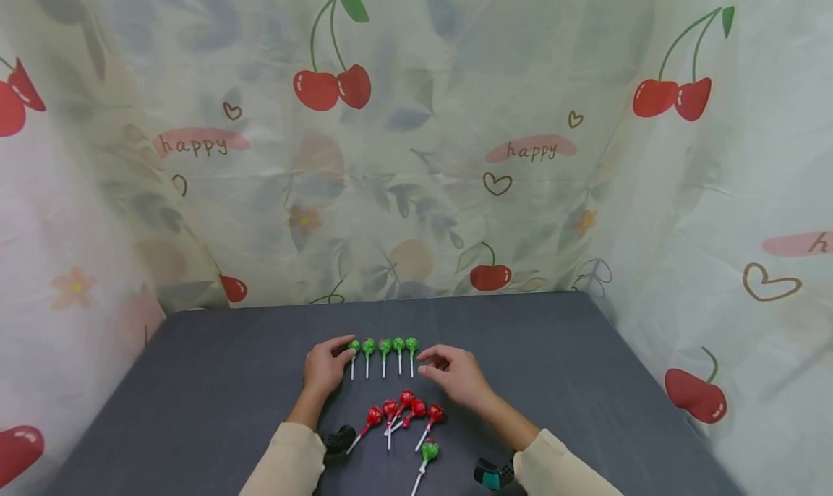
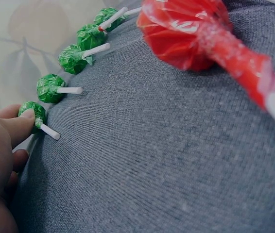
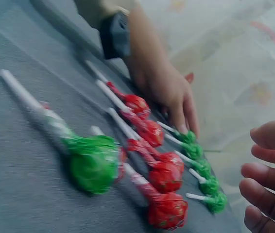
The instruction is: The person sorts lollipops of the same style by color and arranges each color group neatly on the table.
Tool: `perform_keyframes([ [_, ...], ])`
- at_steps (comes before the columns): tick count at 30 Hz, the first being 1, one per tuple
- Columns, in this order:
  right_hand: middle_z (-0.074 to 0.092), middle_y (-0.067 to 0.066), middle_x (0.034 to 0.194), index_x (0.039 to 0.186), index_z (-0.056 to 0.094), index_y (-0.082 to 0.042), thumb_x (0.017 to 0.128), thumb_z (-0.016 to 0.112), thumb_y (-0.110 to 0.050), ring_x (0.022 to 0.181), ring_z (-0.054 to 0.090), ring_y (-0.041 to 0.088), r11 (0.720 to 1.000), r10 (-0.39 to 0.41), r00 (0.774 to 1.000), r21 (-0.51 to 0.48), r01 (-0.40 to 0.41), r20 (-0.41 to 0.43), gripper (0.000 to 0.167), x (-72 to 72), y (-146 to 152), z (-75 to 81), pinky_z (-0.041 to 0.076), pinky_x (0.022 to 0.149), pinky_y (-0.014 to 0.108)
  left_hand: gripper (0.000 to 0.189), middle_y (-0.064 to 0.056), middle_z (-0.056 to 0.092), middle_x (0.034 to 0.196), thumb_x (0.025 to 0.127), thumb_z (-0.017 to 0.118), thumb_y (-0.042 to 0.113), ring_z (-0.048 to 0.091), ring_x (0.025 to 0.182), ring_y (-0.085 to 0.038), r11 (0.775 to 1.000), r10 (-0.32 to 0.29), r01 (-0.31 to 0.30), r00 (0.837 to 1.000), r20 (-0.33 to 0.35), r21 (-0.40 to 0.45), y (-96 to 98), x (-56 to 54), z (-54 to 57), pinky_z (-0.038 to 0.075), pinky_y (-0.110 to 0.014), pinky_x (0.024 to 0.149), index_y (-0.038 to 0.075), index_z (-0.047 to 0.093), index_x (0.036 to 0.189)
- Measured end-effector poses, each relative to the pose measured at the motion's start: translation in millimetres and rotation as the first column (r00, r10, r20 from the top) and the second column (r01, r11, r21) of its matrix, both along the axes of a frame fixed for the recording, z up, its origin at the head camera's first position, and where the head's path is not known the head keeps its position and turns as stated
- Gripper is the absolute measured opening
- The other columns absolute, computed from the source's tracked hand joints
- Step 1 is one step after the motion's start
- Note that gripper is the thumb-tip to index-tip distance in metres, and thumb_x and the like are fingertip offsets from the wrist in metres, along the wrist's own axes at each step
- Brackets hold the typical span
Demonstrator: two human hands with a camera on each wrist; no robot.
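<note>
Several green lollipops (image 1: 385, 346) lie side by side in a row, white sticks toward me. My left hand (image 1: 325, 366) is at the row's left end, its thumb and forefinger pinching the head of the leftmost green lollipop (image 2: 39, 110). Just past the right end, my right hand (image 1: 458, 374) hovers with loosely bent fingers and nothing between them. Closer to me is a loose cluster of several red lollipops (image 1: 436, 413), some with crossing sticks. A single green lollipop (image 3: 94, 165) lies in front of the cluster, apart from the row.
A dark grey cloth-covered table (image 1: 221, 395) carries everything. Behind it and at both sides hang pale curtains (image 1: 403, 214) printed with cherries. Black bands (image 1: 492, 474) are worn at both wrists, near the red lollipops and the single green one.
</note>
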State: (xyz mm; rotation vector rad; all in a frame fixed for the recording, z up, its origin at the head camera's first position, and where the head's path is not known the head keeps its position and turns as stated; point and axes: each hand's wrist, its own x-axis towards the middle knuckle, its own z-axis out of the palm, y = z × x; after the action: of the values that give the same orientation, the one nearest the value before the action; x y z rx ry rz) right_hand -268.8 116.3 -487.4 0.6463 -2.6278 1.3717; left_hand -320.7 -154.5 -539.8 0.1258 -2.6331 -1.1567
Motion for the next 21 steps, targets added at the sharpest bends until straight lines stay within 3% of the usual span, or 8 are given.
perform_keyframes([
  [5,0.058,-0.01,0.073,0.101,0.072,-0.008,0.089,0.071,-0.019,0.064,0.053,0.007,0.993,0.12,0.993,0.011,-0.121,0.002,0.016,16.9,6,-2.8,0.046,0.058,0.026,0.029,-0.009,0.068,0.117,0.088,0.073,0.021,0.061,0.107,-0.032,1.0,0.005,-0.005,1.0,-0.001,-0.001,0.0,0.3,0.4,0.044,-0.05,0.088,0.02,0.073,0.118],
  [11,0.059,-0.01,0.071,0.097,0.073,-0.008,0.088,0.073,-0.016,0.061,0.051,0.002,0.96,0.281,0.959,0.002,-0.281,-0.034,0.012,34.5,17,-12.8,0.044,0.054,0.021,0.029,-0.009,0.069,0.117,0.088,0.073,0.022,0.062,0.106,-0.031,1.0,0.008,-0.008,1.0,-0.003,-0.001,1.2,0.2,1.1,0.044,-0.049,0.088,0.02,0.073,0.117],
  [21,0.055,-0.017,0.068,0.088,0.07,-0.014,0.084,0.076,-0.015,0.06,0.047,-0.006,0.931,0.364,0.927,0.063,-0.359,-0.092,0.007,54.2,25,-31.8,0.041,0.052,0.015,0.029,-0.009,0.068,0.118,0.089,0.072,0.022,0.061,0.107,-0.03,1.0,0.011,-0.011,1.0,-0.007,0.002,0.8,0.6,0.5,0.044,-0.05,0.089,0.021,0.073,0.118],
])
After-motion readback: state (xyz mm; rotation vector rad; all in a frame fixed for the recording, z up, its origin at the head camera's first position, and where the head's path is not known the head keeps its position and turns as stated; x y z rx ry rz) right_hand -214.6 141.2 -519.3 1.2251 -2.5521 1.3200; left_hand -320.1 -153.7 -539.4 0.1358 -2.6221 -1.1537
